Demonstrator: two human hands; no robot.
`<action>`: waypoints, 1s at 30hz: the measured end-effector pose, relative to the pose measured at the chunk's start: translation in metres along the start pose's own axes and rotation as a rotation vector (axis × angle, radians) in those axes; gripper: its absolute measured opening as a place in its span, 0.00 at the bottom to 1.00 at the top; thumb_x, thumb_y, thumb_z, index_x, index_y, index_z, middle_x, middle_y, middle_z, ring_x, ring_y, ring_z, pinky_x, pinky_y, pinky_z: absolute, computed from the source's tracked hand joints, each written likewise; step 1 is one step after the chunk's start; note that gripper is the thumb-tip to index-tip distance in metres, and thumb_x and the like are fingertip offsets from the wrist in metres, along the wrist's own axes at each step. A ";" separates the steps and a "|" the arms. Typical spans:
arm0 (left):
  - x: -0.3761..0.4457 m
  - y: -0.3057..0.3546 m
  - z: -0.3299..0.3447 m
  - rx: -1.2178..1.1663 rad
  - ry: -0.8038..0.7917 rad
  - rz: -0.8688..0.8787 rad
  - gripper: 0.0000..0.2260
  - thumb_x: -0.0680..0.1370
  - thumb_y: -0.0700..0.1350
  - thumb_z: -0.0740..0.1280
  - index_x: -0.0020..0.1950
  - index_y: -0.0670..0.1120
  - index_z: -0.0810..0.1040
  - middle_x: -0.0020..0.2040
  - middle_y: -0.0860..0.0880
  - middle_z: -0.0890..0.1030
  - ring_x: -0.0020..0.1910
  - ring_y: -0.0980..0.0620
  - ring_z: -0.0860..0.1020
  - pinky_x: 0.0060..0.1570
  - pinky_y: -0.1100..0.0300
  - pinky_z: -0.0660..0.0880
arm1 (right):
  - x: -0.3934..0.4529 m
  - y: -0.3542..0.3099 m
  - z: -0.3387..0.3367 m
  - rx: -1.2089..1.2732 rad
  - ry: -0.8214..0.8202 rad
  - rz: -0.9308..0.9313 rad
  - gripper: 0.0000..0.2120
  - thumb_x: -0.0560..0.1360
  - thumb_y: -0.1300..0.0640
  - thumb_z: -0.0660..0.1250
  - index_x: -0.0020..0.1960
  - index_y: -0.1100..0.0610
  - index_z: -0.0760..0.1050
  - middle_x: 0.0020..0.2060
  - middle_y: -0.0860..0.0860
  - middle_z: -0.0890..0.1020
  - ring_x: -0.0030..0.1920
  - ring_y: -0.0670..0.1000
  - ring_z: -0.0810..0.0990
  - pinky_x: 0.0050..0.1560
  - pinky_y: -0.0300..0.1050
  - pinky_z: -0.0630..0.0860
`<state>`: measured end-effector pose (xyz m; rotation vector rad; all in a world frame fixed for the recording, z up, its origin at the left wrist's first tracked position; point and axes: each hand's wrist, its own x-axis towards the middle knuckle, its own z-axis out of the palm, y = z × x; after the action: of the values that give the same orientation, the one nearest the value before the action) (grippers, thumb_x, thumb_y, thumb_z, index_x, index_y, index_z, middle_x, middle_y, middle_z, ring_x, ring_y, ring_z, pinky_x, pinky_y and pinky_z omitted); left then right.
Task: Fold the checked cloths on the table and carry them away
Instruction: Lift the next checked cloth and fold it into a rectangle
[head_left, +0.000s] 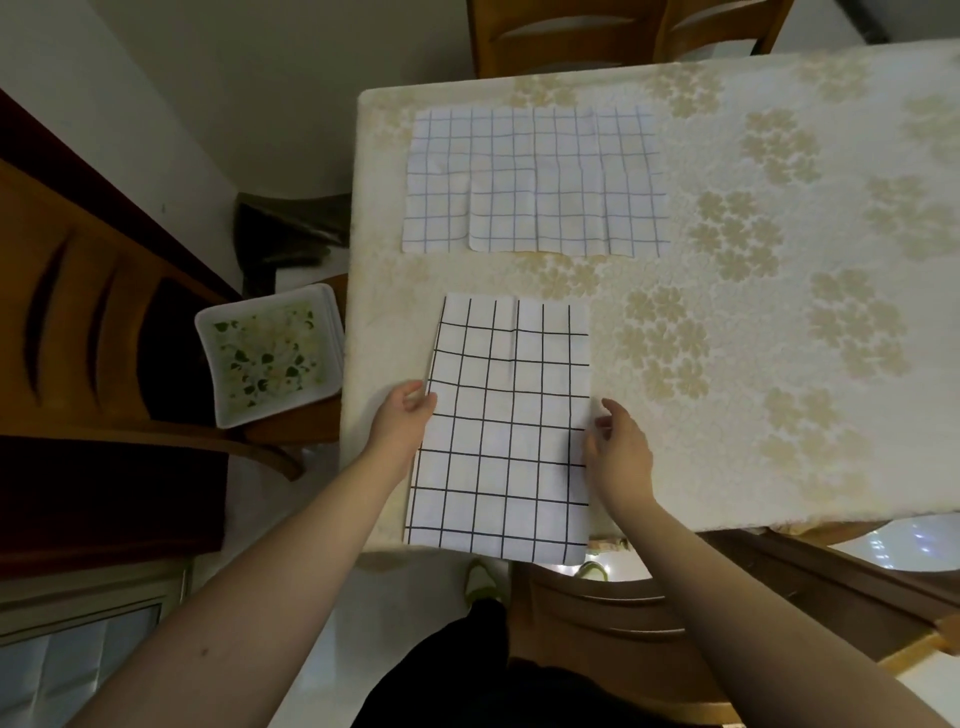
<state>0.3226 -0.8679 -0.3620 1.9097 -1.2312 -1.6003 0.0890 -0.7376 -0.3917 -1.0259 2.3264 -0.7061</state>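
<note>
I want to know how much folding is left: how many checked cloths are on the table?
2. The near cloth lies at the table's near edge between both hands; the far cloth lies flat towards the far edge. More might lie beneath either one.

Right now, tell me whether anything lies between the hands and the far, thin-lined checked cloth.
Only the near bold-lined checked cloth, which both the left hand and right hand touch. Beyond it, bare floral tablecloth reaches the far thin-lined cloth.

It looked like a home dining room: the desk (779, 364) wore a cream floral tablecloth, carved wooden dining chairs (623, 36) stood around it, and a stack of flower-patterned square plates (267, 353) sat on one chair seat over pale floor tiles.
</note>
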 end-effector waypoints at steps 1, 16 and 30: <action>0.002 0.003 0.001 0.012 -0.002 0.003 0.19 0.80 0.45 0.66 0.71 0.50 0.70 0.64 0.45 0.76 0.59 0.50 0.75 0.55 0.60 0.71 | 0.001 -0.003 0.001 0.063 -0.021 0.065 0.23 0.78 0.58 0.64 0.72 0.56 0.66 0.59 0.54 0.78 0.57 0.57 0.77 0.58 0.59 0.74; -0.025 0.036 -0.022 0.085 -0.133 0.305 0.10 0.80 0.45 0.67 0.53 0.61 0.81 0.51 0.54 0.83 0.55 0.56 0.79 0.56 0.62 0.73 | -0.003 -0.016 -0.010 0.330 -0.177 0.104 0.21 0.83 0.49 0.56 0.74 0.50 0.62 0.45 0.50 0.77 0.40 0.46 0.76 0.37 0.38 0.69; -0.035 0.052 -0.054 0.602 -0.064 0.494 0.13 0.76 0.45 0.72 0.61 0.50 0.81 0.55 0.48 0.84 0.52 0.53 0.81 0.56 0.58 0.77 | 0.003 -0.040 -0.058 0.282 -0.180 -0.159 0.12 0.75 0.53 0.72 0.58 0.49 0.80 0.52 0.42 0.81 0.50 0.41 0.78 0.48 0.25 0.68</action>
<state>0.3531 -0.8823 -0.2870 1.6499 -2.1912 -1.1099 0.0717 -0.7483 -0.3241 -1.1018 1.9424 -0.9321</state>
